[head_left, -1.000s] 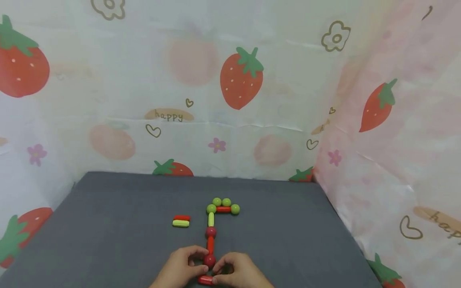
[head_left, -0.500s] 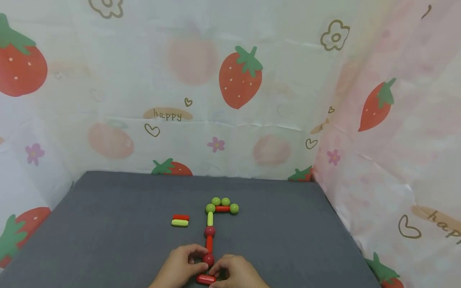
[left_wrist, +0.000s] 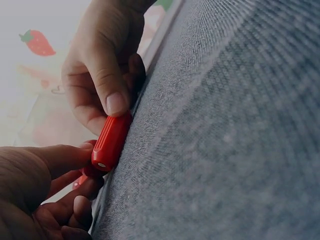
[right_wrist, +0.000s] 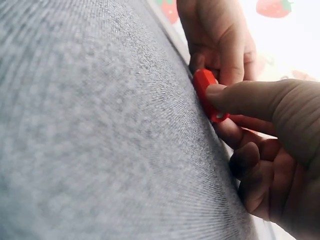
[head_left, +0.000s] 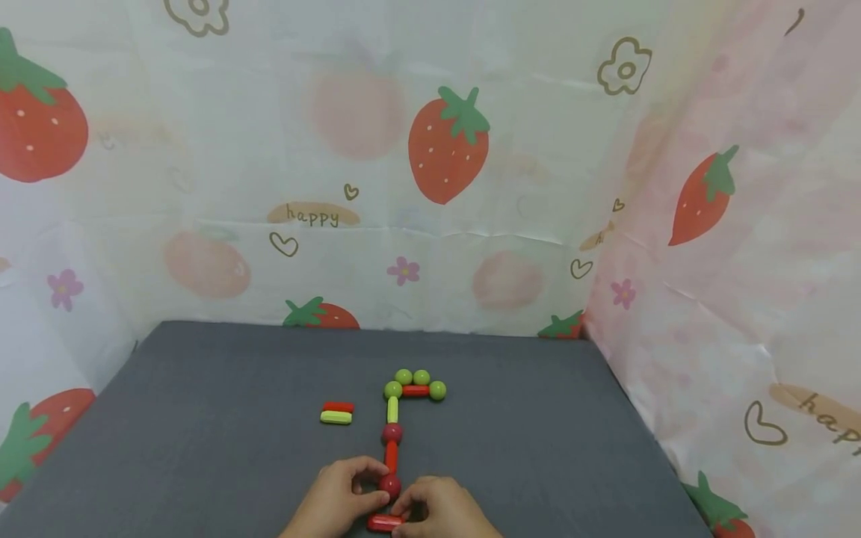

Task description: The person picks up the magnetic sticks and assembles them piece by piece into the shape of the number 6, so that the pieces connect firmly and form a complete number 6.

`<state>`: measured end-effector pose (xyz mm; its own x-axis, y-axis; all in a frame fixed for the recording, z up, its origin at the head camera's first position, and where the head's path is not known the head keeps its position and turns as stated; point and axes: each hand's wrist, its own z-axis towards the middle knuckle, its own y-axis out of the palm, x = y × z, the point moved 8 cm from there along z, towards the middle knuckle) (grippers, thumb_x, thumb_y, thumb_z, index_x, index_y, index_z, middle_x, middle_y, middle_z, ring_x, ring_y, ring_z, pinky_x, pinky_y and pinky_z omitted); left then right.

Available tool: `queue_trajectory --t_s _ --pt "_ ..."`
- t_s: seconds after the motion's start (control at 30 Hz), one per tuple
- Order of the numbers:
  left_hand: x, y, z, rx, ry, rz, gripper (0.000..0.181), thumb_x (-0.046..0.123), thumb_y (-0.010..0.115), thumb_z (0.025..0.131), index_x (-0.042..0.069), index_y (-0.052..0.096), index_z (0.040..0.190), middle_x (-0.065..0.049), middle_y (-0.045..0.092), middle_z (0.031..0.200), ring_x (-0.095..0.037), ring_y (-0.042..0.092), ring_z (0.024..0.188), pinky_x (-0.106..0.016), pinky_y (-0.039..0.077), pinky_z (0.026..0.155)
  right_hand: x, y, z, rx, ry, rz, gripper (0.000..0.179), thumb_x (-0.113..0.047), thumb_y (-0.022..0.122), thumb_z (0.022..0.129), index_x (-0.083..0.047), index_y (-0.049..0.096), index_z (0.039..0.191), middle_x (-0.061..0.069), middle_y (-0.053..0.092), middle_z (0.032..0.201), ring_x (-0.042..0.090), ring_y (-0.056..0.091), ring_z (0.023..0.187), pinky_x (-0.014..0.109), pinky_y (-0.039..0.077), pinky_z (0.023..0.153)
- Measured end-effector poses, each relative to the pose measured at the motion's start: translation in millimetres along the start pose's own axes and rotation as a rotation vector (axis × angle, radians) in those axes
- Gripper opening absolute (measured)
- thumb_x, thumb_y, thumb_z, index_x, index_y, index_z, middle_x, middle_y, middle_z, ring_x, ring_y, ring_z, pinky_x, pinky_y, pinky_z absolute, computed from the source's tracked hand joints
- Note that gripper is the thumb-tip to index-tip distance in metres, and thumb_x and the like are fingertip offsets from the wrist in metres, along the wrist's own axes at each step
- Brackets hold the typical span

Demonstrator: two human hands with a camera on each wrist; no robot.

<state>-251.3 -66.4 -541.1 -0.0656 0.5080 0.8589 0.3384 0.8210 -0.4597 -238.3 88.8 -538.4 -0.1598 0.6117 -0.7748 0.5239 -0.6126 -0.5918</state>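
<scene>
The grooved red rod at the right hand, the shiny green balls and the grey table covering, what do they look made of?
Glossy red grooved rod: probably moulded plastic; crisp grooves and bright shine. Glossy green balls: possibly plastic or painted metal; small highlights show smoothness but leave it open. Matte grey table covering: apparently woven fabric; fine thread texture shows in both wrist views.

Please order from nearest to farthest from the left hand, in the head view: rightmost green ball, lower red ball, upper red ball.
1. Lower red ball: beside the left hand, on its right.
2. Upper red ball: farther forward.
3. Rightmost green ball: farthest, forward-right.
</scene>
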Motion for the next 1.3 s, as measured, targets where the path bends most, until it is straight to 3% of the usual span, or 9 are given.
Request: queue_trajectory --t_s 0.23,0.43,0.67,0.9,1.13,1.3 --pt "0.4 -0.7 0.4 -0.001 0.014 0.008 0.032 0.038 0.081 0.077 0.024 0.072 0.104 0.005 0.067 0.085 -0.016 0.048 0.062 -0.027 0.037 0.053 -3.3 -4.2 -0.9 -0.065 -0.066 0.033 0.009 -0.025 0.081 0.079 -0.027 0.075 0.085 -0.013 0.064 0.08 0.004 0.058 0.067 0.022 0.047 0.06" --pt "-2.3 -2.6 0.1 0.009 -0.006 0.014 0.033 0.038 0.081 0.077 0.025 0.071 0.105 0.004 0.061 0.076 -0.015 0.047 0.06 -0.027 0.035 0.051 -18.2 -21.9 -8.8 -0.152 -0.168 0.119 0.011 -0.027 0.078 0.082 -0.025 0.075 0.093 -0.011 0.067 0.087 0.005 0.063 0.071 0.022 0.052 0.063" --pt "-5.5 -1.7 1.3 0.01 -0.008 0.013 0.034 0.04 0.081 0.076 0.024 0.072 0.106 0.003 0.061 0.073 -0.014 0.046 0.058 -0.026 0.035 0.049 -28.1 -65.8 -7.3 0.014 -0.244 -0.008 0.015 -0.035 0.078 0.081 -0.03 0.075 0.094 -0.011 0.065 0.085 0.004 0.051 0.062 0.021 0.046 0.056" --pt "-3.8 -0.5 1.7 0.018 0.017 0.014 0.033 0.037 0.08 0.078 0.022 0.072 0.106 0.004 0.06 0.074 -0.014 0.046 0.058 -0.027 0.036 0.05 -21.0 -101.2 14.2 0.168 -0.178 -0.127 0.012 -0.036 0.077 0.083 -0.035 0.073 0.094 -0.012 0.064 0.088 0.009 0.05 0.06 0.024 0.044 0.053" --pt "-4.3 0.6 0.7 0.01 0.015 -0.007 0.033 0.037 0.08 0.077 0.022 0.072 0.106 0.004 0.057 0.066 -0.013 0.045 0.055 -0.026 0.036 0.049 -3.9 -109.1 40.7 0.216 -0.123 -0.143 0.01 -0.033 0.076 0.085 -0.033 0.074 0.094 -0.011 0.063 0.09 0.016 0.053 0.064 0.026 0.044 0.054" --pt "-3.5 0.3 -0.4 0.005 0.022 -0.024 0.033 0.036 0.08 0.078 0.021 0.072 0.106 0.004 0.056 0.063 -0.013 0.045 0.054 -0.026 0.037 0.049 5.2 -108.3 53.6 0.231 -0.116 -0.185 0.01 -0.032 0.076 0.084 -0.032 0.075 0.094 -0.011 0.062 0.088 0.013 0.054 0.067 0.026 0.045 0.056"
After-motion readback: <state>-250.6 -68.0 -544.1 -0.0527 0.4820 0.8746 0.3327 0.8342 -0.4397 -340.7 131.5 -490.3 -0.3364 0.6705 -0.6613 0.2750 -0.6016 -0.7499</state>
